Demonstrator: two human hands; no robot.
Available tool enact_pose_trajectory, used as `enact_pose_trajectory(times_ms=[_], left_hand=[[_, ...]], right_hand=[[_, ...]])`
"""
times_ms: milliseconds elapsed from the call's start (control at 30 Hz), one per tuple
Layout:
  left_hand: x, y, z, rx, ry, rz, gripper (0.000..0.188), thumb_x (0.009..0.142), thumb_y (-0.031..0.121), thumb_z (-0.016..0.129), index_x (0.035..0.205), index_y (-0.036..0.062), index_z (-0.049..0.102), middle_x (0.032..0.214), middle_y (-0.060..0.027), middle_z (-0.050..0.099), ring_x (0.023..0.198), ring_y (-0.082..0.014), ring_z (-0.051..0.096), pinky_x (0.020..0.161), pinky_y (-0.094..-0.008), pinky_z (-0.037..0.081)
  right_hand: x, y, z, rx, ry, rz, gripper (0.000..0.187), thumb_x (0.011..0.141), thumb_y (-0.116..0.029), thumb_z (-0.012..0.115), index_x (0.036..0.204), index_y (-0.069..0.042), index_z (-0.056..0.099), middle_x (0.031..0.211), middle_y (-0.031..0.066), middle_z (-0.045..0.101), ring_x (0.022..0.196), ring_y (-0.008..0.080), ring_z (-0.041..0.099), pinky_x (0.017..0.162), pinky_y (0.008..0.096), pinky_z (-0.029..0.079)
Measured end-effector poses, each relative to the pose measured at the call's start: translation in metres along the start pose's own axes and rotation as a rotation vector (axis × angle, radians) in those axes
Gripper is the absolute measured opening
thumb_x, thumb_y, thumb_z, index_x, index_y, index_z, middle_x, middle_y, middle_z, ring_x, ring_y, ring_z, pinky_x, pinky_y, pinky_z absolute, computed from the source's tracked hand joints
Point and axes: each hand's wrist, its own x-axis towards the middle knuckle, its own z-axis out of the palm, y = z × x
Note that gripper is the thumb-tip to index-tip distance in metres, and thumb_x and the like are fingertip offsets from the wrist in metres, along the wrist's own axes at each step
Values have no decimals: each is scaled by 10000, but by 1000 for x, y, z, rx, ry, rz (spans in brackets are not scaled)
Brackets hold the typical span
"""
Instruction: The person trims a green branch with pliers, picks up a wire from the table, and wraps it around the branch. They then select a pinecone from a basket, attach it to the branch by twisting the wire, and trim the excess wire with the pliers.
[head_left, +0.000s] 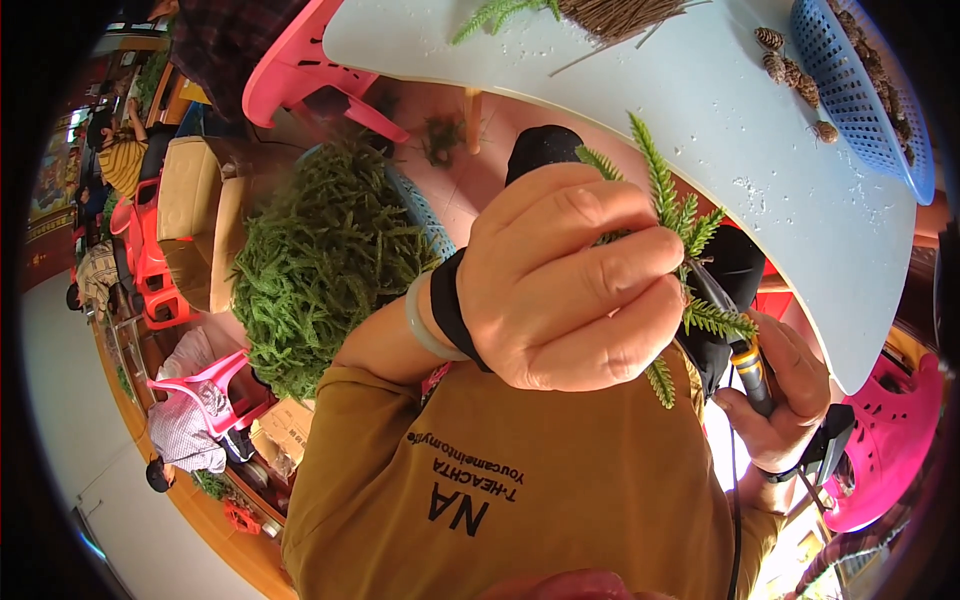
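Note:
My left hand (580, 280), with a pale bangle and a black band at its wrist, is closed on an artificial pine sprig (655, 165). The sprig's green needled tips spread out above, beside and below my fingers, while my fingers hide its stem. To the right, my right hand (790, 400) is wrapped round a corded tool (754, 382) with a dark grey and yellow handle. The tool points up towards the sprig; needles partly cover its front end, so I cannot tell whether they touch. A thin black cord (736, 490) hangs below it.
A pale table (640, 95) curves ahead, bearing a bundle of brown stems (625, 15), several pine cones (790, 72) and a blue basket (850, 110). Left lies a big heap of green sprigs (320, 260), beside a cardboard box (190, 200). Pink chairs (285, 70) and other people stand around.

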Motion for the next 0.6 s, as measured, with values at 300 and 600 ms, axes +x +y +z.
enact_pose_trajectory(times_ms=[300, 600], left_hand=[[1, -3, -8, -109, -70, -67, 266, 692, -24, 669, 914, 40, 536, 930, -129, 643, 768, -275, 609, 614, -382, 505], [7, -4, -8, -61, -61, 7, 251, 696, -2, 674, 904, 48, 542, 911, -114, 650, 749, -260, 605, 621, -380, 502]], right_hand=[[5, 6, 0, 166, -25, 41, 628, 621, -49, 789, 1186, 82, 549, 1077, 197, 595, 900, 219, 628, 748, 280, 504], [6, 0, -5, 288, -30, 92, 626, 631, -70, 804, 1184, 81, 551, 1117, 192, 567, 972, 218, 605, 780, 280, 502]])
